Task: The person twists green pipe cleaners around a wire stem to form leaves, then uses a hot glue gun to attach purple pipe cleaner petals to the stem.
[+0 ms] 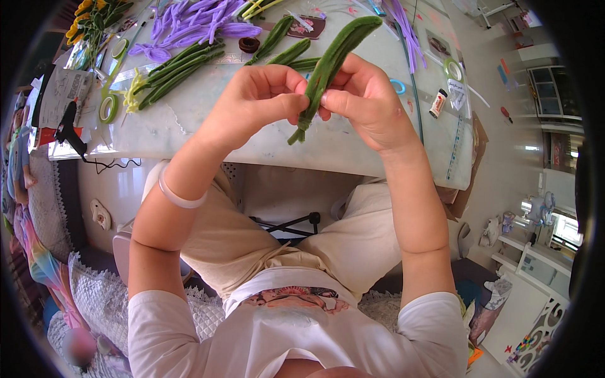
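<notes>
Between both hands, above the table's front part, I hold a long green leaf made of fuzzy pipe cleaners [341, 49]. Its rounded tip points up and to the right, and its narrow stem end hangs down between my thumbs. My left hand [272, 94] pinches the lower left edge with thumb and fingers. On the opposite edge, my right hand [361, 99] grips with its thumb in front, the other fingers partly hidden behind the leaf. Similar green leaves [290, 52] lie on the table just beyond my hands.
Purple pipe-cleaner pieces [189, 23] and a green bundle [179, 71] lie at the back left. A black glue gun [71, 127] with its cord rests at the left edge. Green tape rolls [108, 107], a small tube-shaped container [438, 103] and a ruler [454, 149] lie on the marble-patterned table [208, 137].
</notes>
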A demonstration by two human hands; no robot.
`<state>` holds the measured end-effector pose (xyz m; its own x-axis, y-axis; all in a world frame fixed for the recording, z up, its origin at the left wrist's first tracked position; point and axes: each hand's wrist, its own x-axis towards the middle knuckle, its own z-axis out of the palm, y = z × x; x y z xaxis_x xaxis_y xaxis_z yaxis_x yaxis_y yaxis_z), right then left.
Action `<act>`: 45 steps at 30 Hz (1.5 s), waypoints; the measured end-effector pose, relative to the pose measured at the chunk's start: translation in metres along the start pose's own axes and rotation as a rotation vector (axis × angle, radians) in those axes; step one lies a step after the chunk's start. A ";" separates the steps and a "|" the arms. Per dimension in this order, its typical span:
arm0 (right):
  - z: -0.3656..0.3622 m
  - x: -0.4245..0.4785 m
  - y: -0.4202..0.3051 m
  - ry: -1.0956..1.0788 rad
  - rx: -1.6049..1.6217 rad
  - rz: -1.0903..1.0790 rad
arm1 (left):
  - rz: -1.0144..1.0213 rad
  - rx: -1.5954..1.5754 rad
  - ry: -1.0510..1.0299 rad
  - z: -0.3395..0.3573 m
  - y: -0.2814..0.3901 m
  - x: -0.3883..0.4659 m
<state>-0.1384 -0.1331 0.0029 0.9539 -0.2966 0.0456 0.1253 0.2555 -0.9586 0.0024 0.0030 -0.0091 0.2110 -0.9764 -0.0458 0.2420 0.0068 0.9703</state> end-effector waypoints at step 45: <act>-0.012 -0.001 -0.010 0.055 -0.082 0.013 | 0.042 0.000 0.048 0.008 -0.006 0.000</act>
<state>-0.1439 -0.1466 0.0092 0.9387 -0.3442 0.0201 0.0885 0.1843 -0.9789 -0.0067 0.0016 -0.0129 0.2665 -0.9637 -0.0169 0.2317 0.0470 0.9716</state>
